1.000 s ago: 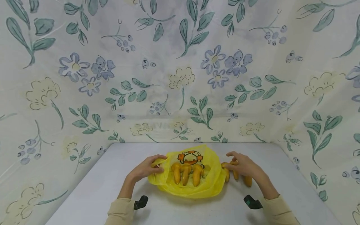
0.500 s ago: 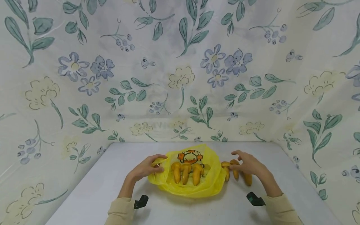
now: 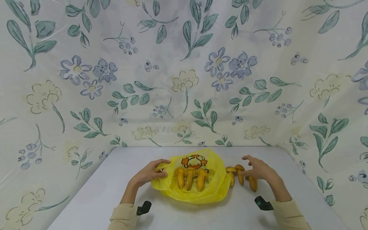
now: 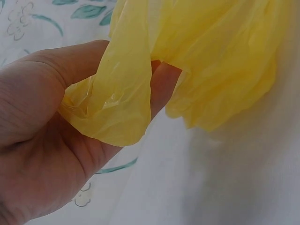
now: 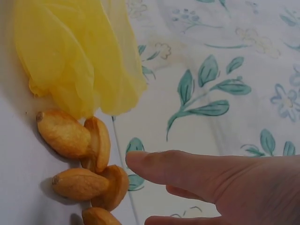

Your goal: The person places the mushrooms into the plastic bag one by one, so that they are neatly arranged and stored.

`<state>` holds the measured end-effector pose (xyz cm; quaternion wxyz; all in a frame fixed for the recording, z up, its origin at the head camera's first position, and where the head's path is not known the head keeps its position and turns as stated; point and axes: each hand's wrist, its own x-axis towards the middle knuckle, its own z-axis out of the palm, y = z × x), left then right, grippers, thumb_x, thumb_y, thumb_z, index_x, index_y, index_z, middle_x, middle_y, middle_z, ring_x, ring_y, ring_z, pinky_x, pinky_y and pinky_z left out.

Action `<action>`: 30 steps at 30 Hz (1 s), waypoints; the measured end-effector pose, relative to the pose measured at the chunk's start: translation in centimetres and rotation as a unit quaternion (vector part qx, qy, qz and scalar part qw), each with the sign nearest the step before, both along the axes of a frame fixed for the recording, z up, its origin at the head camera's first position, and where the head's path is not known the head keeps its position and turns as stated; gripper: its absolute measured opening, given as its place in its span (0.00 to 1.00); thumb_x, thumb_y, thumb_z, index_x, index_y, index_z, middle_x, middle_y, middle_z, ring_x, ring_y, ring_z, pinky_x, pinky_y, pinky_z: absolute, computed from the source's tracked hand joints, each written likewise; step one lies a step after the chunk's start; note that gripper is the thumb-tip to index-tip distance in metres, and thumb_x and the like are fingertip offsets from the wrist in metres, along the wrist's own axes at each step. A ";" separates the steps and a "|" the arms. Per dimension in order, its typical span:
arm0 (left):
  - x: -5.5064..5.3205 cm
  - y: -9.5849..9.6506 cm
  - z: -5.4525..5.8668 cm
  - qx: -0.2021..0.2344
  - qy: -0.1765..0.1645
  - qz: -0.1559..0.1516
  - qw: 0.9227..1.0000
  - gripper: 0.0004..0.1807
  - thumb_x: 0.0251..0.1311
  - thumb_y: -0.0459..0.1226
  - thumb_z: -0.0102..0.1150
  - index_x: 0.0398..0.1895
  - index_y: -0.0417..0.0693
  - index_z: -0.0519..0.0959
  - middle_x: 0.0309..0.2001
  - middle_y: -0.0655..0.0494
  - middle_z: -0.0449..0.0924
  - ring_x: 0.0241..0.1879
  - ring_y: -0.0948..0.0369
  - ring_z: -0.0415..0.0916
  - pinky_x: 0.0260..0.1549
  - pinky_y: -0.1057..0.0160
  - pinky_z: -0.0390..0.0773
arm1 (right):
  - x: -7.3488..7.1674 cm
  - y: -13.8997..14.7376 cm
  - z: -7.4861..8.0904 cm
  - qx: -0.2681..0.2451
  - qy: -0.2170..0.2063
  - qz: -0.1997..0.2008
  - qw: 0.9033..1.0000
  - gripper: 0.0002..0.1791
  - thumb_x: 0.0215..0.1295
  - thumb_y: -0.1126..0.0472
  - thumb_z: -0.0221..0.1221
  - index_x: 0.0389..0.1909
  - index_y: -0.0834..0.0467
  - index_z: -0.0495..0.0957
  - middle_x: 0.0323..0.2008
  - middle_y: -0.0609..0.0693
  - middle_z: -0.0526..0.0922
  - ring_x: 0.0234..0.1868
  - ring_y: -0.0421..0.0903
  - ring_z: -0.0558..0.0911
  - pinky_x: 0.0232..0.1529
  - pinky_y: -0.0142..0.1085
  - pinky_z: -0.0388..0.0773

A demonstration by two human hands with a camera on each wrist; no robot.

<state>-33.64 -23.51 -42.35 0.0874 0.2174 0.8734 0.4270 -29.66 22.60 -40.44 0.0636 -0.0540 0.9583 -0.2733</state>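
Observation:
A yellow plastic bag [image 3: 195, 197] with a cartoon print lies on the table. Three mushrooms [image 3: 189, 179] with brown caps rest side by side on or in the bag; which of the two I cannot tell. My left hand [image 3: 149, 173] holds the bag's left end, thumb and fingers around a strip of film [image 4: 122, 89]. Right of the bag, three more mushrooms [image 3: 240, 174] lie in a row. Just over them my right hand [image 3: 260, 169] hovers, thumb and fingers apart, holding nothing. In the right wrist view, its outstretched digit [image 5: 159, 165] is beside the mushroom caps [image 5: 115, 187].
The white table [image 3: 201, 217] meets a flower-printed curtain [image 3: 184, 95] at its back and sides. A black wrist device [image 3: 144, 207] sits at the left wrist and another black device [image 3: 263, 203] at the right.
My right hand has moved a little to the right, away from the bag, uncovering more of the loose mushrooms. My left hand and the bag have stayed in place.

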 end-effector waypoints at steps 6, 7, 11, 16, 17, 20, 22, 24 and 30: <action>-0.1 0.0 0.0 -0.009 0.004 0.008 1.000 0.27 0.61 0.40 0.65 0.64 0.49 0.73 0.68 0.42 0.68 0.51 0.53 0.71 0.52 0.53 0.75 | -0.2 0.6 -0.4 -0.009 -0.018 -0.011 1.000 0.40 0.58 0.55 0.68 0.69 0.62 0.62 0.61 0.73 0.70 0.45 0.56 0.80 0.41 0.47 0.82; -0.1 0.0 0.0 -0.010 0.004 0.008 1.000 0.27 0.61 0.40 0.65 0.64 0.49 0.73 0.68 0.42 0.68 0.51 0.53 0.71 0.53 0.53 0.75 | -0.2 0.7 -0.4 -0.011 -0.022 -0.011 1.000 0.40 0.58 0.56 0.68 0.69 0.62 0.62 0.61 0.73 0.70 0.45 0.55 0.81 0.40 0.47 0.82; -0.1 0.0 -0.1 -0.009 0.005 0.006 1.000 0.27 0.61 0.40 0.65 0.64 0.49 0.73 0.69 0.41 0.67 0.53 0.52 0.71 0.56 0.48 0.74 | -0.4 0.9 -0.8 -0.016 -0.036 -0.010 0.999 0.41 0.57 0.58 0.69 0.69 0.62 0.62 0.62 0.74 0.69 0.43 0.53 0.81 0.39 0.45 0.82; -0.1 0.0 -0.1 -0.008 0.006 0.003 1.000 0.27 0.61 0.40 0.65 0.63 0.49 0.73 0.69 0.41 0.67 0.55 0.50 0.71 0.58 0.45 0.73 | -0.2 0.9 -0.9 -0.024 -0.039 -0.009 0.999 0.41 0.57 0.58 0.69 0.69 0.64 0.62 0.61 0.76 0.68 0.44 0.56 0.81 0.38 0.46 0.83; -0.1 0.0 -0.1 -0.008 0.007 0.003 1.000 0.26 0.61 0.40 0.65 0.63 0.49 0.73 0.69 0.41 0.67 0.55 0.50 0.71 0.58 0.45 0.73 | -0.2 0.9 -0.9 -0.025 -0.041 -0.010 0.999 0.41 0.57 0.58 0.69 0.69 0.64 0.62 0.61 0.76 0.68 0.45 0.56 0.81 0.38 0.46 0.83; -0.1 0.0 -0.2 -0.007 0.008 0.000 1.000 0.26 0.61 0.40 0.65 0.64 0.49 0.73 0.69 0.41 0.67 0.55 0.50 0.71 0.58 0.45 0.73 | -0.1 0.9 -0.8 -0.022 -0.045 -0.011 0.999 0.41 0.57 0.57 0.69 0.69 0.64 0.62 0.61 0.76 0.69 0.44 0.55 0.81 0.38 0.45 0.83; 0.0 -0.1 -0.1 -0.006 0.009 -0.001 1.000 0.26 0.61 0.40 0.65 0.64 0.49 0.73 0.69 0.41 0.67 0.55 0.50 0.71 0.58 0.45 0.73 | -0.1 1.0 -0.8 -0.019 -0.050 -0.013 0.998 0.41 0.58 0.57 0.69 0.69 0.64 0.62 0.61 0.76 0.69 0.43 0.54 0.81 0.38 0.45 0.83; 0.0 -0.1 -0.1 -0.005 0.008 -0.001 1.000 0.27 0.61 0.40 0.65 0.64 0.49 0.73 0.69 0.41 0.67 0.55 0.50 0.71 0.57 0.45 0.73 | -0.1 1.1 -0.7 -0.016 -0.054 -0.013 0.998 0.41 0.58 0.57 0.69 0.68 0.64 0.62 0.60 0.76 0.69 0.42 0.53 0.81 0.38 0.45 0.83; 0.0 -0.1 -0.1 -0.002 0.005 -0.001 1.000 0.27 0.61 0.40 0.65 0.64 0.48 0.73 0.69 0.41 0.67 0.56 0.50 0.71 0.58 0.45 0.73 | -0.1 1.4 -0.8 -0.013 -0.067 -0.017 0.998 0.40 0.58 0.57 0.68 0.69 0.63 0.62 0.58 0.75 0.71 0.40 0.51 0.80 0.39 0.45 0.83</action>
